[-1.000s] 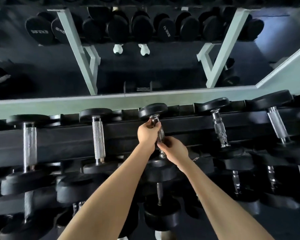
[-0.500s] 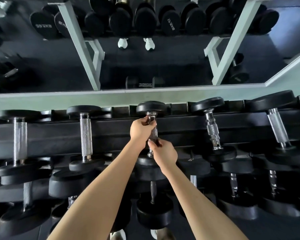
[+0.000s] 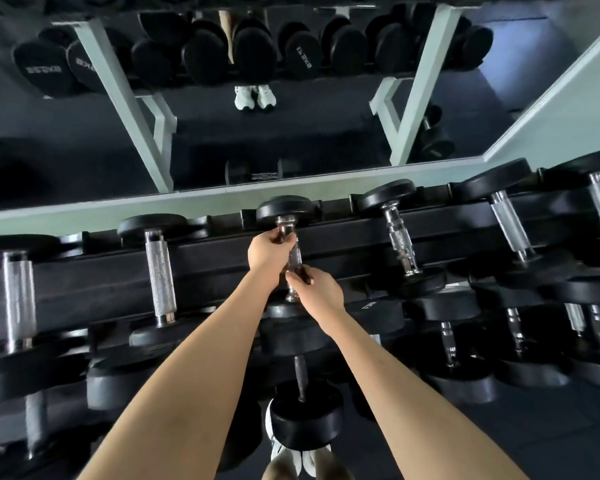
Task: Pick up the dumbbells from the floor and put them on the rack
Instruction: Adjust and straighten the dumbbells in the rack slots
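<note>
1. A dumbbell with round black rubber heads and a knurled chrome handle [image 3: 294,254] lies across the top tier of the long black metal rack [image 3: 205,268]. Its far head sits at the back rail, close to the wall mirror [image 3: 291,140].
2. The left hand [image 3: 265,251] is curled round the far end of the handle, just under the far head.
3. The right hand [image 3: 321,292] wraps its fingers round the near end of the handle. The near head is mostly hidden beneath that wrist.
4. Whether the rails bear the dumbbell's full weight cannot be told.
5. A thick-handled black dumbbell [image 3: 160,271] rests on the same tier to the left, and a ridged-handled black dumbbell [image 3: 400,245] to the right. Both are clear of the hands.
6. On a lower tier, directly below the arms, lies a dark-handled black dumbbell [image 3: 303,414]. Beneath it a pair of white shoes [image 3: 284,455] stands on the dark floor.
</note>
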`<state>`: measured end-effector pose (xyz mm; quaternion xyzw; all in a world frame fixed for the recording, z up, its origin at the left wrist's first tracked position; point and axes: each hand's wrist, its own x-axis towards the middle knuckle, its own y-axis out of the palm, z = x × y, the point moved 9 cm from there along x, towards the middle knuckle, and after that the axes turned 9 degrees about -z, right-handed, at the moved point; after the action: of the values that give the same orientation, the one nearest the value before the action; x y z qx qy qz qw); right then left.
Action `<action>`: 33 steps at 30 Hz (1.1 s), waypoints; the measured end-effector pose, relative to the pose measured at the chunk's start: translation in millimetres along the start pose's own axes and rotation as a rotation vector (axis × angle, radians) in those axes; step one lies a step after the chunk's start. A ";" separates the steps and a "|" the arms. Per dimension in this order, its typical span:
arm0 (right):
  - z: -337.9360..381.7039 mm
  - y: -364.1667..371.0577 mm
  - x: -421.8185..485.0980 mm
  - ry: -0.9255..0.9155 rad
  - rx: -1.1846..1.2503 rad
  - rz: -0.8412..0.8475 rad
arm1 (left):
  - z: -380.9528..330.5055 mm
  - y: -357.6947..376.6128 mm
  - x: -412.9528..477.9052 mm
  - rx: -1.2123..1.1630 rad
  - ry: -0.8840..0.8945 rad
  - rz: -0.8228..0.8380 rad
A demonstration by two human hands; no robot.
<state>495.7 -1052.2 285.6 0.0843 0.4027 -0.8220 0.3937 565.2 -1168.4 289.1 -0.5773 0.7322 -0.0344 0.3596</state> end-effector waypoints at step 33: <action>-123.9 -158.5 95.0 0.109 0.091 -0.018 | -89.0 187.8 -62.7 0.150 0.170 0.039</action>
<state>296.0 -959.0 254.8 0.1431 0.3864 -0.8372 0.3595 365.3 -1084.2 297.9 -0.5296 0.7665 -0.1309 0.3388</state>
